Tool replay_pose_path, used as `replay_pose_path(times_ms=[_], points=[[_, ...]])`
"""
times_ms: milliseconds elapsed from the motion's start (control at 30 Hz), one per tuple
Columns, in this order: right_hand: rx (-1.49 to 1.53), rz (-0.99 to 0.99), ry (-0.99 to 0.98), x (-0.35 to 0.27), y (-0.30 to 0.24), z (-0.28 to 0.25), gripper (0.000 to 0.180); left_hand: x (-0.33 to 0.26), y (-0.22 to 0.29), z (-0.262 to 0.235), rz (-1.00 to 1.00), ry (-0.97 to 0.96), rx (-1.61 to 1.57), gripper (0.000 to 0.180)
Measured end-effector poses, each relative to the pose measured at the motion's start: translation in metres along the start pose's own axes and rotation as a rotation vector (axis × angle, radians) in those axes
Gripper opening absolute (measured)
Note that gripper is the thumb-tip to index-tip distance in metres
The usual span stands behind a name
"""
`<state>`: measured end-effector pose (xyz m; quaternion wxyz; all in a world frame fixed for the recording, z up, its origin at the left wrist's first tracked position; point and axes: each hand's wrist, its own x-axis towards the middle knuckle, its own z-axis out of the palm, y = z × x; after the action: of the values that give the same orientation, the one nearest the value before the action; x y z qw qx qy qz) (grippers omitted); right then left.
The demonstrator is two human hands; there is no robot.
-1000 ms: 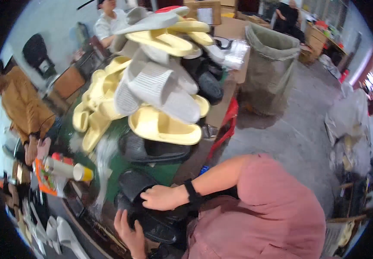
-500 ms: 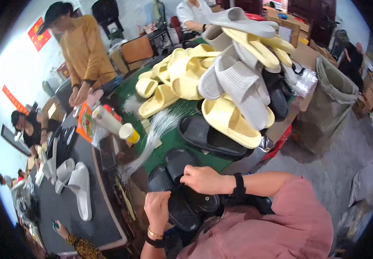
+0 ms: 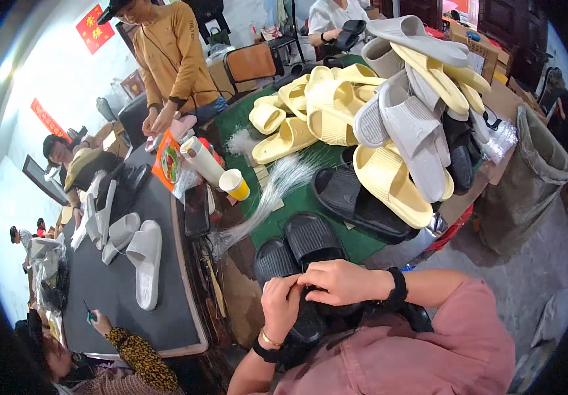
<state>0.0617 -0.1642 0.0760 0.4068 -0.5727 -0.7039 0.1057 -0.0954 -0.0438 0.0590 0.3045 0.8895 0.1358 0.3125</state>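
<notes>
A pair of black slippers lies side by side at the near edge of the green-topped table, the left slipper [image 3: 274, 262] against the right slipper [image 3: 317, 236]. Over their straps and footbeds, my left hand [image 3: 280, 304] and my right hand [image 3: 348, 283] meet with fingertips pinched together. Whatever they pinch is too small or too hidden to name. Just beyond the pair rests another black slipper [image 3: 353, 201]. A bundle of clear plastic strands [image 3: 274, 194] trails across the table to its left.
Yellow slippers [image 3: 290, 139] and grey slippers [image 3: 412, 128] are heaped high at the far right. A paper cup [image 3: 234, 184] stands left of the strands. White slippers [image 3: 144, 263] lie on the dark table [image 3: 106, 309], where co-workers are busy. A large sack [image 3: 527, 191] stands on the right.
My hands, a little apart before with something thin and dark between them, have come together over the black slippers. The whole view has shifted, with the scene sliding right.
</notes>
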Motion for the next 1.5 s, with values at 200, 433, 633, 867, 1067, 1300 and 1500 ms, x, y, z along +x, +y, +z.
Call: replay_pose_path(times_ms=[200, 433, 633, 867, 1067, 1300, 1500], points=[[0.078, -0.028, 0.053, 0.002, 0.015, 0.009, 0.012, -0.002, 0.006, 0.002, -0.138, 0.004, -0.124, 0.018], [-0.006, -0.044, 0.143, 0.008, 0.018, 0.019, 0.012, 0.001, 0.014, -0.007, 0.081, 0.147, -0.011, 0.020], [-0.105, -0.049, 0.161, 0.007, 0.014, 0.017, 0.013, -0.002, 0.015, -0.004, 0.203, 0.174, 0.273, 0.016], [-0.161, -0.076, 0.185, 0.009, 0.009, 0.016, 0.014, -0.001, 0.015, -0.004, 0.255, 0.131, 0.334, 0.015], [-0.123, 0.023, 0.280, 0.006, 0.009, 0.020, 0.014, -0.005, 0.011, -0.009, 0.268, 0.165, 0.306, 0.014], [-0.257, 0.396, -0.029, -0.004, 0.019, 0.027, 0.036, -0.006, 0.002, -0.037, 0.115, 0.182, 0.140, 0.013], [-0.324, 0.499, -0.227, 0.020, 0.033, 0.034, 0.049, -0.021, -0.007, -0.024, -0.053, 0.147, 0.182, 0.023]])
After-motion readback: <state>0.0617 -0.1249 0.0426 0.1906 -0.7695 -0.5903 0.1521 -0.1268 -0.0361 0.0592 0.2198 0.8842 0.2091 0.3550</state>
